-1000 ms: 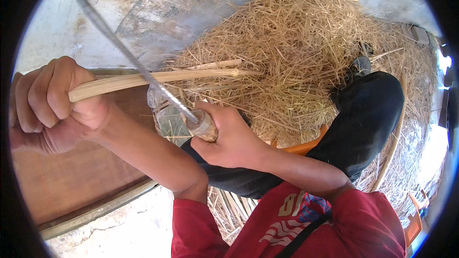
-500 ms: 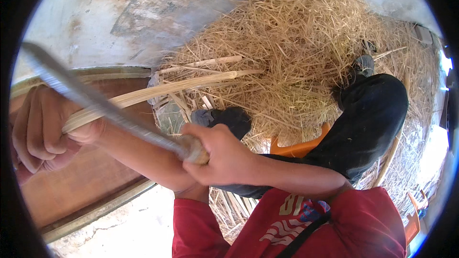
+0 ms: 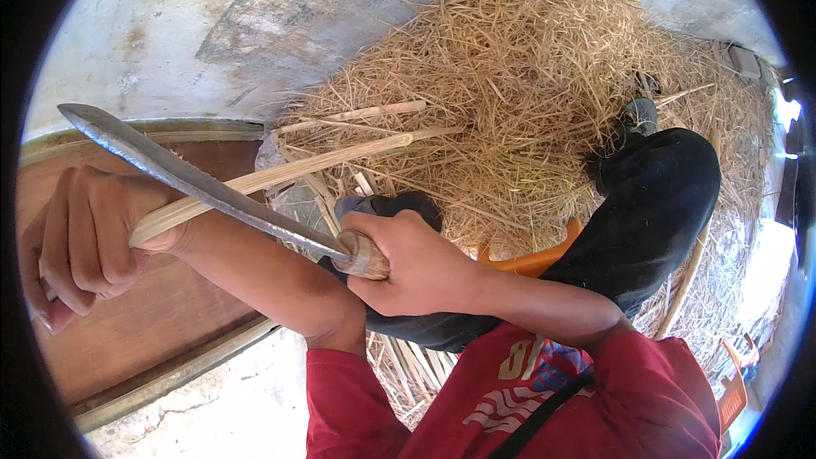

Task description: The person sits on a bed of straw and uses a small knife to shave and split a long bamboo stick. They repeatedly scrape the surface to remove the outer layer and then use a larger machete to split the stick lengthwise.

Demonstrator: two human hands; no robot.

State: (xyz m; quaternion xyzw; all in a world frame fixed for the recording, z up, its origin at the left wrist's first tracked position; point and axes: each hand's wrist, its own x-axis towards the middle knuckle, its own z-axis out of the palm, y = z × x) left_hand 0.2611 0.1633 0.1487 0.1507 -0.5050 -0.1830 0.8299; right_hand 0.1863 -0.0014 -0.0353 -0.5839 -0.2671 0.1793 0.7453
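Note:
My left hand is closed around one end of a pale bamboo strip. The strip slants up to the right from my fist, and its far part lies over the straw. In my right hand is a machete, gripped by its short wooden handle. Its long, slightly curved blade points up and left, crossing over the strip near my left wrist. Whether the edge touches the strip, I cannot tell.
A big heap of shredded straw and shavings lies against the worn grey wall. More pale strips rest at its left. A brown wooden panel stands at my left. Something orange shows by my bent leg.
The machete and my right hand have shifted slightly right and its blade is sharper to see. My left hand has moved a little to the right with the bamboo strip.

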